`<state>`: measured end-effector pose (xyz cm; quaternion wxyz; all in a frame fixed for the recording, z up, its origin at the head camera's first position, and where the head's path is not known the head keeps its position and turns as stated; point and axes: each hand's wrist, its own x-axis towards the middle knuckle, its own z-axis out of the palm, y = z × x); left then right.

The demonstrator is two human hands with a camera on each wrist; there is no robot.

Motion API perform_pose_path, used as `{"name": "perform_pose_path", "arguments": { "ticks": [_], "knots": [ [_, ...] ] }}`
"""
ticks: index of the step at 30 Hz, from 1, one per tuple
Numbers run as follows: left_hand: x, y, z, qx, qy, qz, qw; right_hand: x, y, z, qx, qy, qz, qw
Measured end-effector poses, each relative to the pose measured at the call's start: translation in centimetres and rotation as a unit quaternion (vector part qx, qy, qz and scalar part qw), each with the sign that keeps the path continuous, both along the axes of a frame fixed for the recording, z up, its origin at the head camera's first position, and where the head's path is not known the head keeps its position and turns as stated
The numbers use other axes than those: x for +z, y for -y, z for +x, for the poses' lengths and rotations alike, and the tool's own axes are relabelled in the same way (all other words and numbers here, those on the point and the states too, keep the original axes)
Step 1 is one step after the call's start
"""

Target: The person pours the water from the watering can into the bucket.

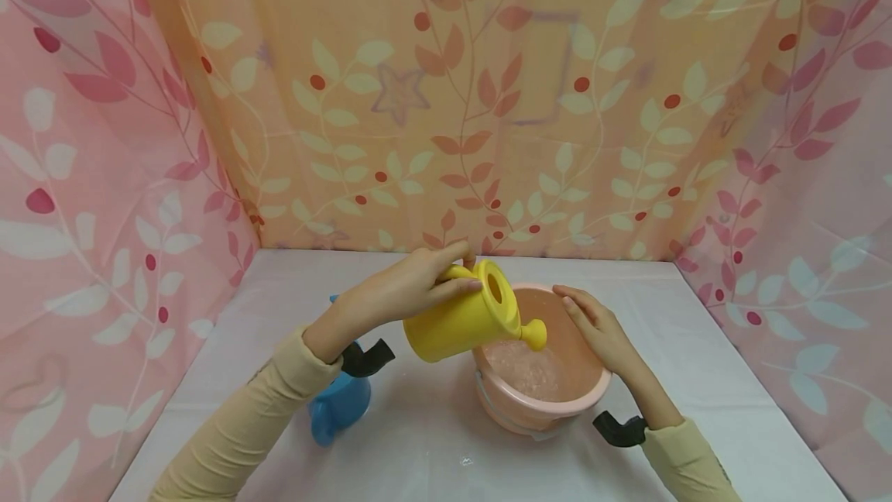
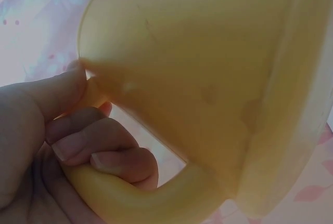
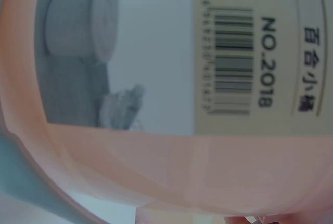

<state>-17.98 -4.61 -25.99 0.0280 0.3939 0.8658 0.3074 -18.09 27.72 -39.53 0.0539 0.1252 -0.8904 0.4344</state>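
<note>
Yellow watering can (image 1: pixel 453 324) tilted, handle (image 2: pixel 125 200) inside left grip (image 1: pixel 427 279).

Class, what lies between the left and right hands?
Between left hand and right hand, the head view shows the yellow watering can, then the open mouth of the pink bucket.

The pink bucket (image 1: pixel 547 407) is looking to me like smooth, softly glossy plastic, its printed label (image 3: pixel 166 57) showing a flat, smooth, paper-like face. Left of the bucket, the yellow watering can (image 1: pixel 446 330) is showing smooth plastic with a mild sheen; farther left, a blue plastic vessel (image 1: pixel 346 403) is shining a little. Beneath the bucket, the white tabletop (image 1: pixel 418 455) is reflecting faintly. Behind it, the floral curtain (image 1: pixel 334 169) is hanging as creased cloth, while beige sleeves (image 1: pixel 251 409) are wrinkling like matt fabric.
</note>
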Motion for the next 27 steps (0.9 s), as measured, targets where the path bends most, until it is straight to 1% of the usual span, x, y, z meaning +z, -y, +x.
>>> {"name": "perform_pose_path", "arguments": {
  "ticks": [8, 27],
  "knots": [
    [0.05, -0.10, -0.01, 0.001, 0.002, -0.005, 1.0000, -0.15, -0.04, -0.07, -0.002, 0.002, -0.001, 1.000],
    [-0.12, -0.19, 0.08, -0.002, -0.004, 0.002, 1.0000, -0.19, -0.08, -0.09, 0.002, 0.003, -0.006, 1.000]
  ]
}}
